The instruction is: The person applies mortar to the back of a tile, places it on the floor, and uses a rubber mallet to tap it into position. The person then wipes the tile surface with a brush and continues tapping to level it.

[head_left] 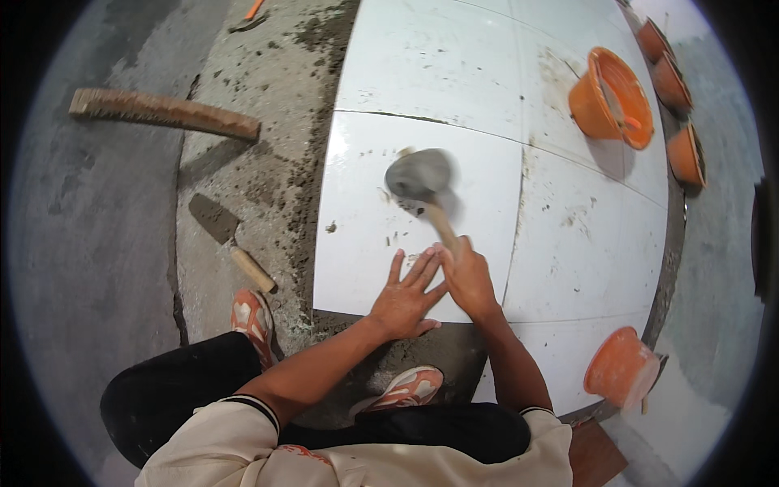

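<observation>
My right hand [468, 278] is wrapped round the wooden handle of a rubber mallet [419, 174]. The mallet's grey head is smeared by motion over the middle of a large white floor tile [357, 219]; whether it touches the tile I cannot tell. Fingers spread, my left hand [411, 299] lies flat on the near edge of that tile, just left of my right hand. Bits of mortar dot the tile's surface. Left of the tile, a trowel [215, 219] with a wooden handle lies on the rough ground.
A long wooden bar [162, 111] lies at the left, and an orange-handled tool [250, 18] beyond it. An orange bucket [604, 101] stands on tiles at the right; another bucket [621, 367] is nearer. Several mortar-filled buckets [684, 154] line the far right. Dark mortar [320, 97] borders the tiles.
</observation>
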Motion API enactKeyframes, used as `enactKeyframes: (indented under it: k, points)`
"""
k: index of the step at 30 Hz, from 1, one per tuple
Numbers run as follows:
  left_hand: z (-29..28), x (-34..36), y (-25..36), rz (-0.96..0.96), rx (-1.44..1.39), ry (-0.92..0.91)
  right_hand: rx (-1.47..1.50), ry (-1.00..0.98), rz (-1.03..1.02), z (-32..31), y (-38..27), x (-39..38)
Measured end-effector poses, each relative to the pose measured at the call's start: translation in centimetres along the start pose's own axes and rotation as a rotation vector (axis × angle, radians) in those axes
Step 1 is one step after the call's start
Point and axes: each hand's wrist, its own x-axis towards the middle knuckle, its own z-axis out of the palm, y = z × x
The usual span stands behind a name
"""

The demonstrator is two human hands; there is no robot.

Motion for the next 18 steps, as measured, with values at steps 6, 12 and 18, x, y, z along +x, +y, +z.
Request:
enactKeyframes:
  k: [6,12,18]
  points:
    - [-1.4,0.3,-0.9,-0.016,-0.028,0.035,0.392,0.375,-0.212,1.4,2.1,-2.8]
    - [-7.5,6.3,-13.2,-0.346,0.321,0.509,0.667,0.407,0.028,4.2,6.6,-6.9]
    - [-11.6,8.1,-21.5,-0.439,0.542,0.459,0.533,0.235,0.048,4.8,3.4,-7.8]
